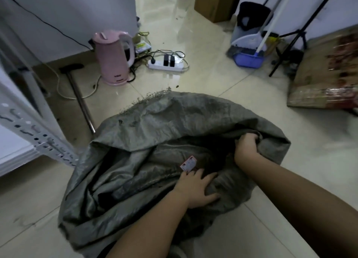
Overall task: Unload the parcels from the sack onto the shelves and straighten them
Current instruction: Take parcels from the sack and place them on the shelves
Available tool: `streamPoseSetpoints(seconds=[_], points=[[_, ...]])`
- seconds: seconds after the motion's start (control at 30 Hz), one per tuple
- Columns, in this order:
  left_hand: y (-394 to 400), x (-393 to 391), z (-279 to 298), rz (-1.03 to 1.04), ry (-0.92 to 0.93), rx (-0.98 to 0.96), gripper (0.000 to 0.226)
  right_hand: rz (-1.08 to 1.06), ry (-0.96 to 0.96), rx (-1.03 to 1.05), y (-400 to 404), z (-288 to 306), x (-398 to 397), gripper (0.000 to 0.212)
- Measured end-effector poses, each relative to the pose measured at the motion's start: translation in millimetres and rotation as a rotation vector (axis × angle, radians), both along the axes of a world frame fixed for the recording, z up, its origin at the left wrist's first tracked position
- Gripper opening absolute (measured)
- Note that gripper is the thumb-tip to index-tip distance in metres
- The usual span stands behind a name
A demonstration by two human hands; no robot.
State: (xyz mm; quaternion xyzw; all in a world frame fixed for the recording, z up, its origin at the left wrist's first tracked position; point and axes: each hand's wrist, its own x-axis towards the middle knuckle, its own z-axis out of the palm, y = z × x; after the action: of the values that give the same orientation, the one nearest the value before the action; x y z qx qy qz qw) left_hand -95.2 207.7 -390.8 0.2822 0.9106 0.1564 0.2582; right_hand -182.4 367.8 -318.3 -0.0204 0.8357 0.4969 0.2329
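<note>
Head view looks down on a grey woven sack point(155, 141) slumped on the tiled floor point(222, 79), its mouth facing near and right; the task seems to be at an early or middle stage, since both hands are busy at the opening and no parcel is plainly out; a small red and white label point(188, 163) shows just inside the mouth, probably stuck to a dark parcel, though the interior is too dim to tell how many parcels are left (or whether any are). White slotted shelving point(38, 139) stands at the left edge, well apart from the hands; its shelves are out of view, so what has been placed or straightened cannot be judged; lifting out, placing and squaring up all appear to lie ahead.

Left hand point(195, 190) reaches in from the near side, palm down, fingers point(193, 175) spread and fairly straight, pressing on the near lip of the sack just beside the label; it pins the cloth rather than gripping it. Right hand point(247, 147) comes in from the near right, forearm angled to the far left; its fingers are curled round the far right rim of the sack, bunching the cloth, and seem to be holding the mouth open; the fingertips are hidden in the folds.

Pink kettle point(114, 58) and a white power strip point(166, 65) sit on the far floor; a blue dustpan point(248, 59) lies to the far right.
</note>
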Motion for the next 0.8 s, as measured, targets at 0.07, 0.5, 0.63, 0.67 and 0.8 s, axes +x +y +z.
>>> streamPoseSetpoints(seconds=[0.07, 0.5, 0.63, 0.67, 0.8], points=[[9.9, -0.8, 3.9, -0.038, 0.041, 0.048, 0.066, -0.064, 0.019, 0.023, 18.7, 8.9, -1.5, 0.048], [-0.8, -61.2, 19.8, -0.087, 0.228, -0.368, 0.065, -0.644, 0.201, -1.332, 23.9, -11.6, 7.3, 0.088], [-8.9, -64.3, 21.6, -0.142, 0.311, -0.45, 0.067, -1.411, 0.691, -2.058, -13.8, -34.1, -18.2, 0.1], [-11.1, -65.3, 22.3, -0.163, 0.326, -0.483, 0.068, -1.518, 0.764, -2.134, -18.7, -37.2, -27.4, 0.102], [-16.3, -73.2, 26.0, -0.272, 0.395, -0.593, 0.066, -1.727, 1.111, -2.318, -17.4, -37.0, -63.7, 0.111]])
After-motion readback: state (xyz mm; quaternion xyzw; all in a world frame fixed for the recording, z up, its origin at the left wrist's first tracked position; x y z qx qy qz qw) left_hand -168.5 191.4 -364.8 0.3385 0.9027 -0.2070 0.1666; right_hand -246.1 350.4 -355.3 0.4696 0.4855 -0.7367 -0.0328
